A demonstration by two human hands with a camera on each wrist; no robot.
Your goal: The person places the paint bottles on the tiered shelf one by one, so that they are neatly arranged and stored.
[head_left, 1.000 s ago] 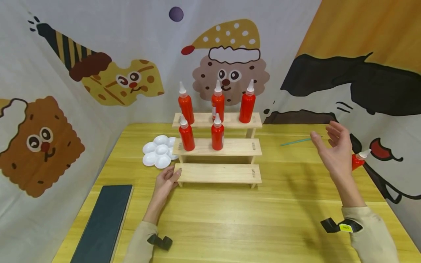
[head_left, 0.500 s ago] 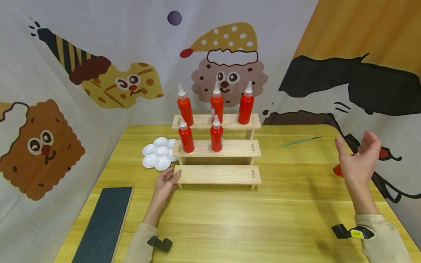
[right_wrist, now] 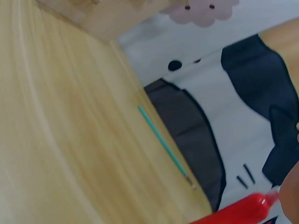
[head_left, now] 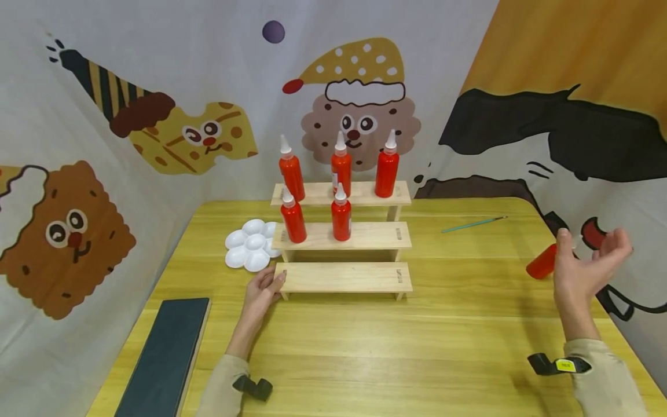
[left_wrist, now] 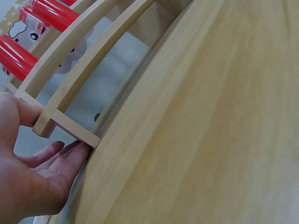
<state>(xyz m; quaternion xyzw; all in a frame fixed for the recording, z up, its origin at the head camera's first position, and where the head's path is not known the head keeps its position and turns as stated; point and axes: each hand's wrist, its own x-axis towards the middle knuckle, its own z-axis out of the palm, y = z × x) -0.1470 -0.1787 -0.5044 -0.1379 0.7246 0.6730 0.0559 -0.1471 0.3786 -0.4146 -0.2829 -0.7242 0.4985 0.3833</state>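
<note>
My left hand [head_left: 262,291] holds the left end of the wooden three-step rack [head_left: 344,277], thumb on the lowest plank. In the left wrist view its fingers [left_wrist: 65,163] lie beneath the plank against the short leg. Red squeeze bottles [head_left: 341,221] with white pointed caps stand on the upper two steps; the lowest step is bare. At the table's right side, my right hand [head_left: 586,278] has its thumb and fingers spread apart. A single red bottle [head_left: 542,263] is just left of it, its white tip showing behind the thumb. The right wrist view shows this bottle [right_wrist: 243,211] too.
A white flower-shaped palette [head_left: 255,243] lies left of the rack. A thin teal paintbrush [head_left: 473,225] lies at the back right. A dark flat board [head_left: 164,353] is at the front left. Printed cloth [head_left: 448,52] hangs behind and beside the table.
My right hand has moved right and a little down, from left of the lone red bottle across to its right side. My left hand has stayed on the rack.
</note>
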